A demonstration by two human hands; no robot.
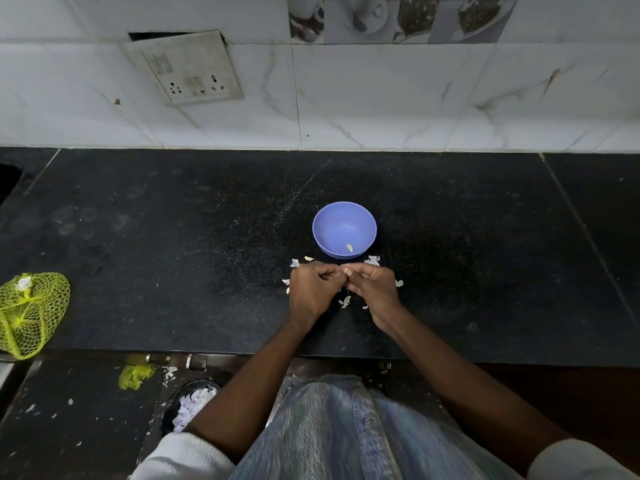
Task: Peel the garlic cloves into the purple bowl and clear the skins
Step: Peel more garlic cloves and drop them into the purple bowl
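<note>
The purple bowl (344,223) stands on the black counter (173,237), with one pale peeled garlic clove (349,248) lying near its front wall. Just in front of the bowl my left hand (313,289) and my right hand (372,285) meet fingertip to fingertip, both with curled fingers pinching a small garlic clove (344,270) that is mostly hidden between them. White skin scraps (372,260) lie scattered on the counter around both hands; another skin piece (344,301) lies under my wrists.
A yellow net bag (31,315) sits at the counter's left front edge. Below the counter, a dark bin (188,407) holds white skins, and a yellow net scrap (135,375) lies on the floor. A switch plate (188,67) hangs on the tiled wall.
</note>
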